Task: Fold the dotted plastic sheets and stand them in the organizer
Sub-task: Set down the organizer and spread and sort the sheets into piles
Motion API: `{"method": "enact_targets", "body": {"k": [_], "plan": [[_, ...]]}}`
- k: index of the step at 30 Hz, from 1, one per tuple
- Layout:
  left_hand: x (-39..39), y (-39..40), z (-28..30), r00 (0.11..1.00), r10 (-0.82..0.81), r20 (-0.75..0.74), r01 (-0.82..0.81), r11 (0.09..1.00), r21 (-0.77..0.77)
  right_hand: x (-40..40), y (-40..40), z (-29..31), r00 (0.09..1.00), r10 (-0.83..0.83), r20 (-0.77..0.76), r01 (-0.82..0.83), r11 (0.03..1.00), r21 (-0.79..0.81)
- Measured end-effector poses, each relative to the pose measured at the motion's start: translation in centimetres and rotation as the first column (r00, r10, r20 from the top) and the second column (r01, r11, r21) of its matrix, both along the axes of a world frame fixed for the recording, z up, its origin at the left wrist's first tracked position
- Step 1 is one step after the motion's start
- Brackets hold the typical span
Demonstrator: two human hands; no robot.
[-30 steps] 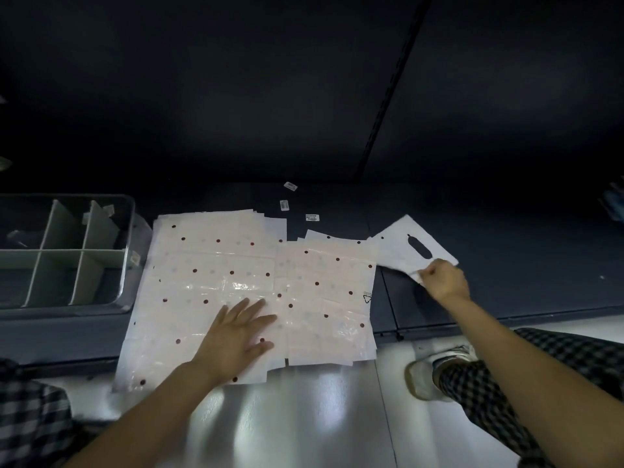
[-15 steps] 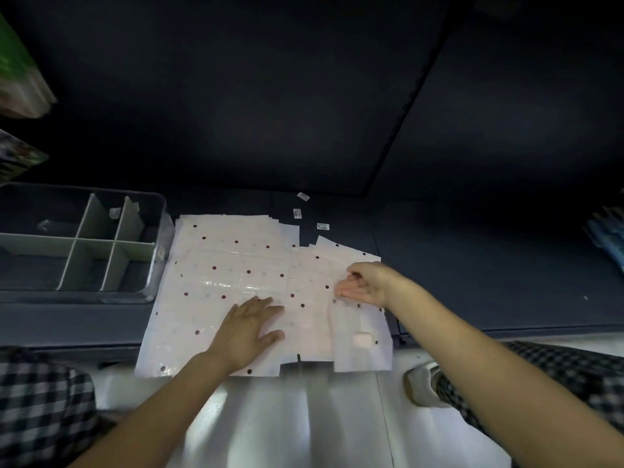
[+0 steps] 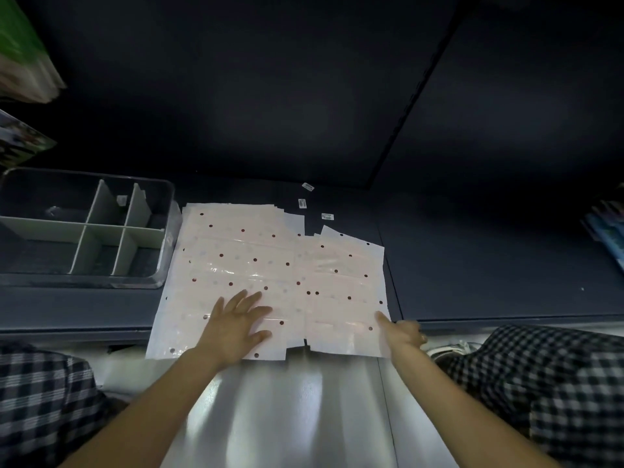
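Pale pink dotted plastic sheets (image 3: 256, 258) lie spread flat on a dark low shelf, overlapping in two stacks, their near edge hanging over the shelf's front. My left hand (image 3: 236, 324) presses flat on the left stack with fingers spread. My right hand (image 3: 403, 332) is at the near right corner of the right stack (image 3: 344, 282), its forefinger stretched onto the sheet and the other fingers curled; whether it pinches the edge I cannot tell. The clear organizer (image 3: 84, 231) with grey dividers sits on the shelf just left of the sheets, its compartments holding no sheets.
Three small white labels (image 3: 308, 186) lie on the shelf behind the sheets. Packaged goods hang at the upper left (image 3: 23, 62) and lie at the right edge (image 3: 607, 228). My checkered trouser knees (image 3: 540, 383) and a white shoe (image 3: 449, 349) are on the shiny floor below.
My right hand laid the sheet with the handle cutout onto the right stack, then slid from the stack's middle down to its near right corner. The left hand stayed pressing.
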State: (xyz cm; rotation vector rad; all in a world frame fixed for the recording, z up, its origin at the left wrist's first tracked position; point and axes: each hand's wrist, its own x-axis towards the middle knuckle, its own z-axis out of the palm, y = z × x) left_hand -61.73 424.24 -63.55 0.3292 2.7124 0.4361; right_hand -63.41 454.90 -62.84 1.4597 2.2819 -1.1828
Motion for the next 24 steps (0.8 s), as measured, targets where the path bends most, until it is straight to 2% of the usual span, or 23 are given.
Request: {"method": "enact_targets", "body": {"k": [6, 8, 12, 15, 20, 22, 24], "plan": [[1.4, -2.8, 0.3, 0.999, 0.032, 0.012, -0.032, 0.999, 0.039, -0.9, -1.6, -0.2, 0.966, 0.252, 0.056, -0.253, 0.967, 0.013], [2.0, -3.9, 0.0, 0.998, 0.044, 0.034, -0.045, 0.999, 0.022, -1.3, -2.4, -0.9, 0.972, 0.231, 0.043, -0.230, 0.973, -0.017], [2.5, -5.0, 0.0, 0.999, 0.019, 0.042, -0.020, 1.000, 0.024, -2.8, -3.2, -2.0, 0.992, 0.001, -0.124, -0.028, 0.977, -0.213], [2.6, -5.3, 0.0, 0.999, 0.014, 0.046, -0.017, 0.998, 0.059, -4.1, -2.5, -2.2, 0.983, 0.068, -0.173, -0.090, 0.989, -0.121], [3.3, -5.9, -0.3, 0.996, -0.010, 0.084, 0.000, 0.993, 0.119, -6.1, 1.4, -1.6, 0.980, 0.084, -0.181, -0.083, 0.996, 0.012], [3.5, -5.9, -0.2, 0.997, 0.009, 0.074, -0.022, 0.985, 0.172, -6.7, 2.8, -1.2, 0.986, 0.108, -0.129, -0.103, 0.994, 0.047], [3.5, -5.7, 0.1, 0.996, 0.059, 0.071, -0.074, 0.970, 0.230, -6.9, 3.2, -0.2, 0.985, 0.168, 0.043, -0.172, 0.975, 0.140]]}}
